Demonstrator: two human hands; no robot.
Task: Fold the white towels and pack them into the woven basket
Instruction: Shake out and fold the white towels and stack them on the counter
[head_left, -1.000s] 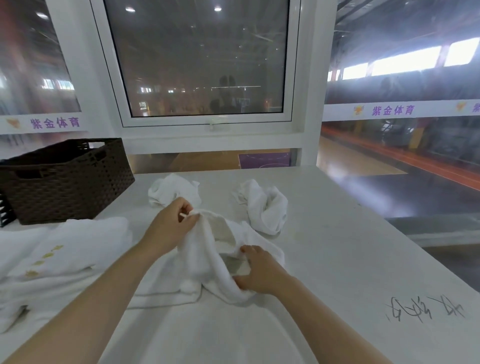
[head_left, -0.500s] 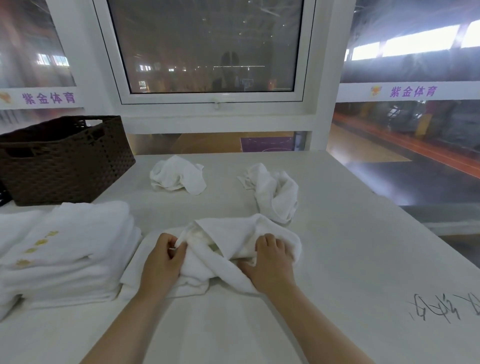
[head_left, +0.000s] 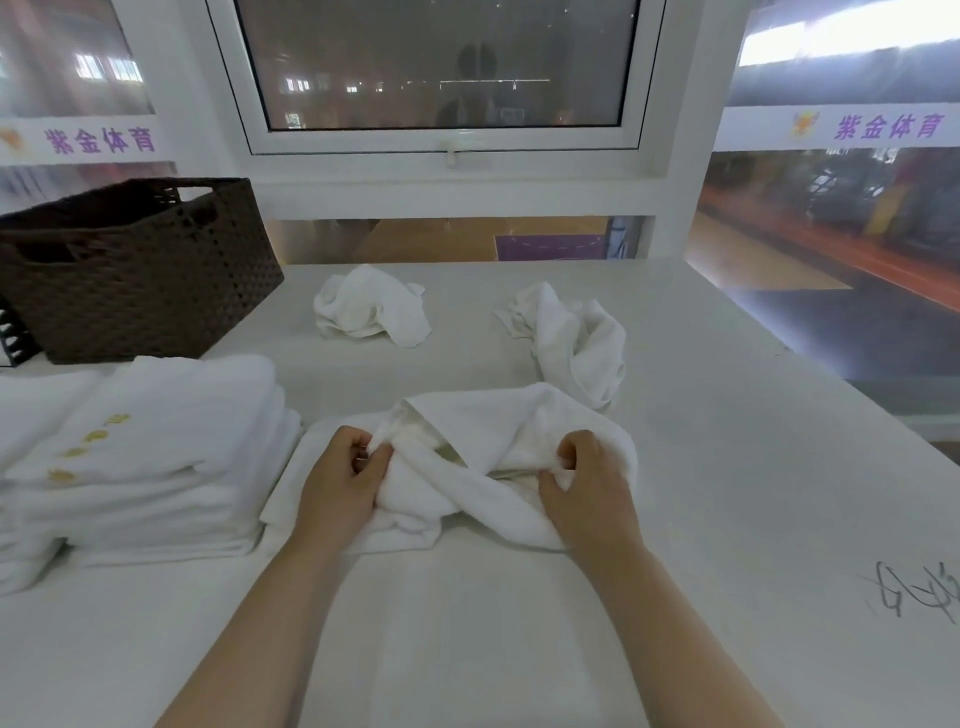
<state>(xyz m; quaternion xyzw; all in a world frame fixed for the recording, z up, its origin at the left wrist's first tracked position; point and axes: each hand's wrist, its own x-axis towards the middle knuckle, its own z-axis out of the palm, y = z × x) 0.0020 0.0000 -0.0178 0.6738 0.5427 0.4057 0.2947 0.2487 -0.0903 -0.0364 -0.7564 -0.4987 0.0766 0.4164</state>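
1. Centrally, the left hand (head_left: 340, 480) and right hand (head_left: 587, 488) each pinch a fold of the rumpled white towel (head_left: 483, 447) on the tabletop (head_left: 727, 467), fingers curled into the cloth.
2. Two crumpled towels (head_left: 371, 309) lie farther off.
3. Folded towels (head_left: 150, 457) sit left, near the woven basket (head_left: 140, 275).

White towels (head_left: 511, 431), dark brown woven basket (head_left: 140, 280).

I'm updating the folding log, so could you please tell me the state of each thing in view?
Left hand: grips middle towel.
Right hand: grips middle towel.
Middle towel: bunched, unfolded.
Far towels: crumpled.
Stack: folded.
Basket: upright, contents hidden.
Window: closed.
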